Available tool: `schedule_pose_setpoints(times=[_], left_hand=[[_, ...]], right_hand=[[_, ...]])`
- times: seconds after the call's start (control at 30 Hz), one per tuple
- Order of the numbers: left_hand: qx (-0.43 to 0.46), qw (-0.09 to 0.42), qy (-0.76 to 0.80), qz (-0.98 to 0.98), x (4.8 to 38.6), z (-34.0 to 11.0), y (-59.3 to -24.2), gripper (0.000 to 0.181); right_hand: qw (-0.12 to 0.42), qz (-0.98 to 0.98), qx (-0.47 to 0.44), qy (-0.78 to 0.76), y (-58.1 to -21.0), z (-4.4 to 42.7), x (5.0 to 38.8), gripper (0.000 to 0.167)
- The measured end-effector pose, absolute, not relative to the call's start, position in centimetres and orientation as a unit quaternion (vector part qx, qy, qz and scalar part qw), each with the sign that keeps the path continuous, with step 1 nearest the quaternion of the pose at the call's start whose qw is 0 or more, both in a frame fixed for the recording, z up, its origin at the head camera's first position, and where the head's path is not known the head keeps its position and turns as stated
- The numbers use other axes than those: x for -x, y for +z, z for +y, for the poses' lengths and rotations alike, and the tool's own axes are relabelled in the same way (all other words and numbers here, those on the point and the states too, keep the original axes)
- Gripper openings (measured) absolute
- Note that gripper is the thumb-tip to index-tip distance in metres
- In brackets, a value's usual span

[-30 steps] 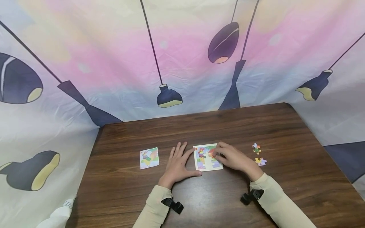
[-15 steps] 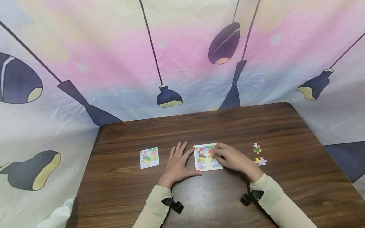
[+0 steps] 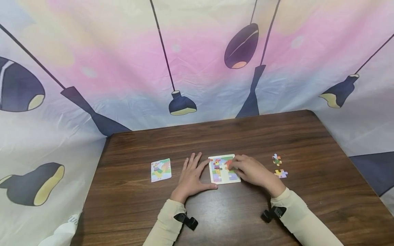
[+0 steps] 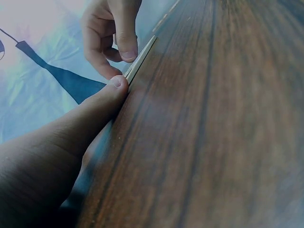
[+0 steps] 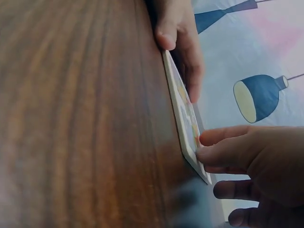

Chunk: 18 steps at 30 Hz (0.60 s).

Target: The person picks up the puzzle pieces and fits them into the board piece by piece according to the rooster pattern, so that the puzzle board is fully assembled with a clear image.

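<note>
A square jigsaw puzzle tray (image 3: 225, 182) with a white rim lies on the table, showing a colourful animal picture. Pale bare board shows in its lower middle. My left hand (image 3: 191, 177) is spread flat at the tray's left side, index fingertip and thumb touching its rim. Over the right half of the tray, my right hand (image 3: 253, 171) pinches a reddish puzzle piece (image 3: 228, 164) at its seat with thumb and index finger; the fingers partly hide it. In the right wrist view, the fingertips (image 5: 205, 153) meet the tray's face and the other fingers are bent.
Two loose puzzle pieces lie to the right, one upper (image 3: 276, 160) and one lower (image 3: 281, 174). A square picture card (image 3: 161, 170) with a similar animal lies left of my left hand. A lamp-printed cloth (image 3: 135, 85) hangs behind the brown wooden table (image 3: 129, 212).
My right hand has shifted very slightly at the same spot on the tray. The left hand, card and loose pieces stay put.
</note>
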<state>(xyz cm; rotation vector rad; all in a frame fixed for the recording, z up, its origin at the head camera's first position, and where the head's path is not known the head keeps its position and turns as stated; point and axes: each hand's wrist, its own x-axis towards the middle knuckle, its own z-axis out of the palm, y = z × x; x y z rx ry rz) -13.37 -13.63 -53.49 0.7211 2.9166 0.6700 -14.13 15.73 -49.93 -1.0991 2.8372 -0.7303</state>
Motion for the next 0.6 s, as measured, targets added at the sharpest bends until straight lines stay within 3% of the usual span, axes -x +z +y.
schedule_pose_setpoints(times=[0.2,0.6], left_hand=[[-0.235,0.030,0.213,0.948,13.39,-13.61,-53.56,0.106],[-0.238,0.031,0.218,0.946,13.40,-13.64,-53.61,0.106]], right_hand=[[-0.011,0.907,0.358,-0.221,-49.81,15.45,13.83,0.018],[0.038,0.911,0.340,-0.231,-49.17,15.16,13.74,0.019]])
